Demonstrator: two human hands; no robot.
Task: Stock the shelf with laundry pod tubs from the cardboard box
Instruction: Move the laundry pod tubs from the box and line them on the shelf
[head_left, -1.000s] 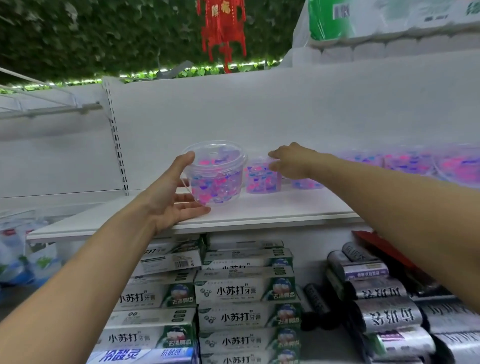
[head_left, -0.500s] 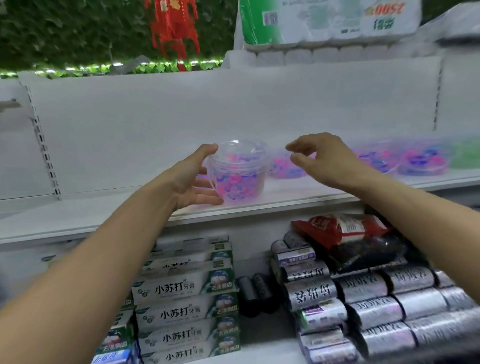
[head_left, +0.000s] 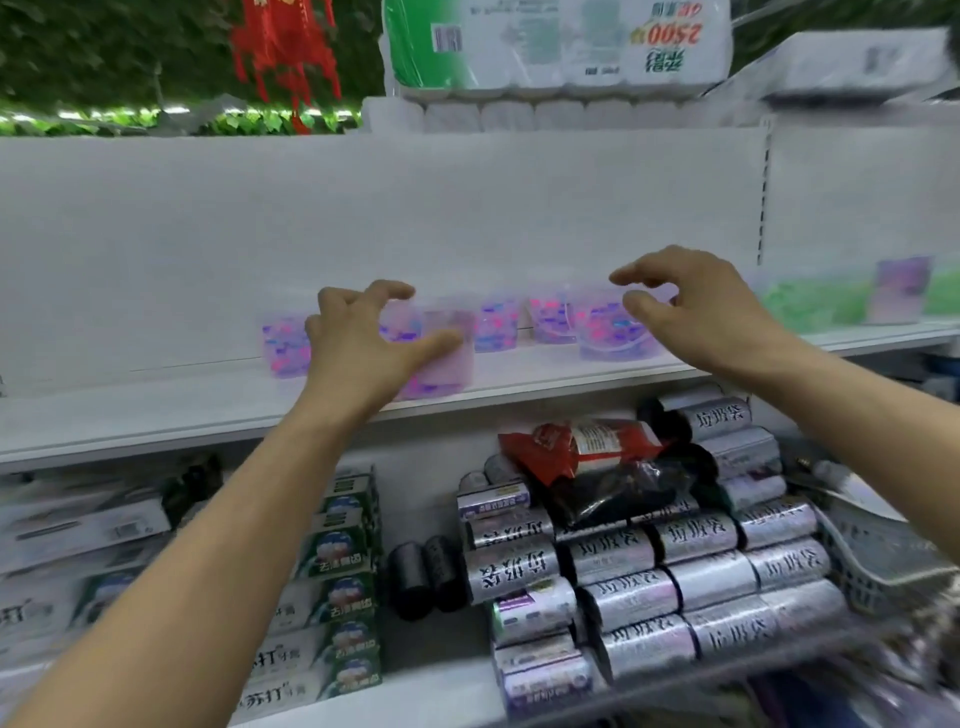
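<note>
Item: laundry pod tubs, clear plastic, round and slightly tapered, filled with pink, purple and blue pods, standing in a loose row on the white shelf (head_left: 156, 415). Front tub (head_left: 441, 358) sits near the shelf's front edge, just before the left hand (head_left: 363, 348); that hand is spread, fingers curved and thumb out, close against the tub's near side but not wrapped round it, holding nothing. Right hand (head_left: 696, 306) hovers over another tub (head_left: 608, 332) further right, fingers loosely arched, thumb apart, likewise holding nothing; contact cannot be told through the blur. A tub at far left (head_left: 285, 348) and two more (head_left: 498, 322) stand behind, nearer the back panel. Handling, judged: thin-walled and smooth, likely slippery and somewhat yielding if squeezed; moderate weight from the pods; lid probably press-fit, so best taken round the body below the rim or cupped from both sides, not lifted by the lid. Cardboard box not in view. Also present: boxed toothpaste (head_left: 337, 556) stacked on the lower shelf at left, silvery rolls of bin bags (head_left: 623, 597) at right, a red packet (head_left: 576, 441) lying on top of them, wrapped tissue packs (head_left: 561, 47) above
</note>
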